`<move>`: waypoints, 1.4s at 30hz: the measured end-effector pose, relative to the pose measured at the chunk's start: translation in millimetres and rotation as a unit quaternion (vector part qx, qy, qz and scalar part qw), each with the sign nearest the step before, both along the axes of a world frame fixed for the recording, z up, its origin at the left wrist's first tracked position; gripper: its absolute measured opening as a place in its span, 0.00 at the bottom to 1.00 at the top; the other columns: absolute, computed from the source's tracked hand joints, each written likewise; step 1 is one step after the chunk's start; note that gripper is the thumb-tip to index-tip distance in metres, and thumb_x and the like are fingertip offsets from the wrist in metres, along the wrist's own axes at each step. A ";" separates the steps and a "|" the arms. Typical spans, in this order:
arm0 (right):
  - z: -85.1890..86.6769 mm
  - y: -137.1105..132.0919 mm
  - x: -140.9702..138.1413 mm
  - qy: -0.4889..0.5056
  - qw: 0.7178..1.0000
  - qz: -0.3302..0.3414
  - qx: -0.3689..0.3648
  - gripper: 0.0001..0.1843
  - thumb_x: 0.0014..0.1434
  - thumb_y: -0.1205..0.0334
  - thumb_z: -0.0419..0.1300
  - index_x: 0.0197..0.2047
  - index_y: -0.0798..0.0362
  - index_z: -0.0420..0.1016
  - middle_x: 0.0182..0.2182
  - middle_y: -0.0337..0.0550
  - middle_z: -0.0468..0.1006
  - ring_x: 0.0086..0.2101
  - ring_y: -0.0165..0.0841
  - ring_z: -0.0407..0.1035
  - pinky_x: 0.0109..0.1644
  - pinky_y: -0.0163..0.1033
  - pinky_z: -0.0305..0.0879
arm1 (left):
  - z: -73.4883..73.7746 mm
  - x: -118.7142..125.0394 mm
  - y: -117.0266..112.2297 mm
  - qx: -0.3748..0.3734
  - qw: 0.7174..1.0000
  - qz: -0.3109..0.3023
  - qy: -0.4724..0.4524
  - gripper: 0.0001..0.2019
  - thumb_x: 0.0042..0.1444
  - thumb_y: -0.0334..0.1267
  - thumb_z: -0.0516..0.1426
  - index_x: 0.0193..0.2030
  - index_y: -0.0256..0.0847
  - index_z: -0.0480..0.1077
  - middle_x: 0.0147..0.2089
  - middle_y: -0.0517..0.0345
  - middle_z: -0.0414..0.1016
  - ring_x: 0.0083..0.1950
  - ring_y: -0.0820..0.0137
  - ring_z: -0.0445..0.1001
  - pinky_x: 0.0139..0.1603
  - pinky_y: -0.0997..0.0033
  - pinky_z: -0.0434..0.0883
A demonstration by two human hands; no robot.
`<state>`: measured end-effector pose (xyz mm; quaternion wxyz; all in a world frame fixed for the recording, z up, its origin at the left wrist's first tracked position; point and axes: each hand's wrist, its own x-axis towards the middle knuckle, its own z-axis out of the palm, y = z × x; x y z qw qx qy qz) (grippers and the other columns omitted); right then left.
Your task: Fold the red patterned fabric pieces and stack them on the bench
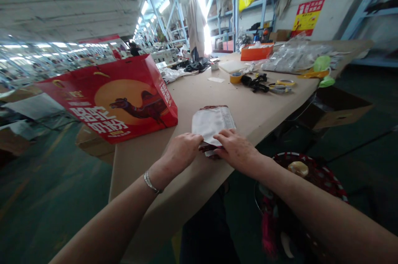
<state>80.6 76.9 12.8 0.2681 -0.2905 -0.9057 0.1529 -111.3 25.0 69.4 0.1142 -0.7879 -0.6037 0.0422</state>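
Observation:
A small folded fabric piece (211, 123), white on top with dark red patterned cloth showing at its edges, lies on the brown-covered table (186, 189) in front of me. My left hand (185, 148) grips its near left edge, fingers closed on the cloth. On the near right edge, my right hand (234, 148) pinches the fabric between thumb and fingers. Between the two hands the near edge is lifted a little, and the red underside shows there. A bracelet (151, 183) circles my left wrist.
A large red paper bag (124, 102) with a camel picture stands at left. Farther right lie yellow tape (235, 77), yellow-handled pliers (281, 85), an orange box (256, 52) and clear plastic bags (295, 54). A round stool (311, 164) and cardboard box (336, 108) are below the right edge.

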 end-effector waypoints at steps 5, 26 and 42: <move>-6.5 3.8 -26.6 -0.020 0.999 0.017 -0.020 0.17 0.63 0.55 0.60 0.52 0.56 0.74 0.47 0.48 0.74 0.50 0.42 0.63 0.54 0.44 0.62 | -9.9 -4.4 -6.8 0.001 0.995 0.029 -0.091 0.10 0.62 0.32 0.52 0.32 0.37 0.72 0.30 0.52 0.75 0.33 0.66 0.73 0.33 0.72 0.63; 0.9 26.9 -37.5 -0.050 0.996 0.014 -0.077 0.15 0.59 0.49 0.63 0.37 0.54 0.77 0.32 0.42 0.78 0.34 0.33 0.71 0.33 0.34 0.58 | -16.9 -21.7 1.1 -0.029 0.893 0.072 -0.444 0.08 0.51 0.37 0.56 0.24 0.37 0.68 0.24 0.60 0.70 0.27 0.72 0.66 0.28 0.75 0.60; 10.1 31.0 -18.4 -0.077 0.985 -0.137 -0.072 0.19 0.63 0.67 0.50 0.56 0.54 0.70 0.42 0.52 0.79 0.44 0.42 0.74 0.47 0.41 0.67 | -19.4 -18.0 -9.1 0.016 0.983 0.100 -0.155 0.09 0.57 0.27 0.50 0.30 0.38 0.68 0.30 0.54 0.72 0.30 0.67 0.71 0.30 0.71 0.61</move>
